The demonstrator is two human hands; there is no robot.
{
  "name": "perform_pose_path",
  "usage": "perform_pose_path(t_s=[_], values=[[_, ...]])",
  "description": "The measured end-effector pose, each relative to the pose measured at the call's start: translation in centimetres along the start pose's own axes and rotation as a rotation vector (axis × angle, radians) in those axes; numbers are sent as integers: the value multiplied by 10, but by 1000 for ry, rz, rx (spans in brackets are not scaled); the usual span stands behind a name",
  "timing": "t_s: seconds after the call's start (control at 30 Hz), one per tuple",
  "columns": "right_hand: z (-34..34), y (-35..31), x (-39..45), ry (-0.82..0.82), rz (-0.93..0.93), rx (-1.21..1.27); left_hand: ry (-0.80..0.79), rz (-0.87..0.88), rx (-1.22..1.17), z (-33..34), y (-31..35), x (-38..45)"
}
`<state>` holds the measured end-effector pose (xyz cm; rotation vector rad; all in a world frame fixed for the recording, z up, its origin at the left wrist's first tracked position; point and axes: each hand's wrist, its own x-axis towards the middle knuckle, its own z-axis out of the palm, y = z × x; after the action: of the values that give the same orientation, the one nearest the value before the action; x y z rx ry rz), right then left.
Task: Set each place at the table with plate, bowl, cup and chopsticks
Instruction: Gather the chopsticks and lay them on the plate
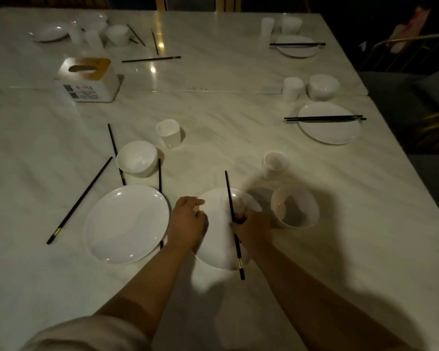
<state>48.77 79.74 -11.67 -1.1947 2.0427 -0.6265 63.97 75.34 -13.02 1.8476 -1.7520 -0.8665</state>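
1. The right hand [251,228] pinches a black chopstick with a gold band [234,224], held lengthwise above the round white plate [219,219] near the front edge of the pale marble counter [213,110].
2. The left hand [186,222] rests at that plate's left rim, fingers loosely curled; whether it grips the rim cannot be told.
3. A white bowl [295,206] stands just right of the plate, a white cup [274,163] beyond it.
4. To the left lie a second white plate [126,224], another bowl [137,158], another cup [168,133] and scattered loose chopsticks [79,201].
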Motion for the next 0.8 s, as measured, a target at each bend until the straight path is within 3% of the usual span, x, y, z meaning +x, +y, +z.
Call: perform_pose_path(t_s=[0.23,0.37,0.63,0.8], values=[[11,-3,4,43,-16,-74,-23,46,-11,-14,-1,2],[13,-22,9,107,-103,-80,135,63,97,-42,-9,32],[36,-56,25,79,-195,0,86,27,661,-73,-20,100],[47,-62,38,48,-193,23,-35,113,838,-60,-17,103]])
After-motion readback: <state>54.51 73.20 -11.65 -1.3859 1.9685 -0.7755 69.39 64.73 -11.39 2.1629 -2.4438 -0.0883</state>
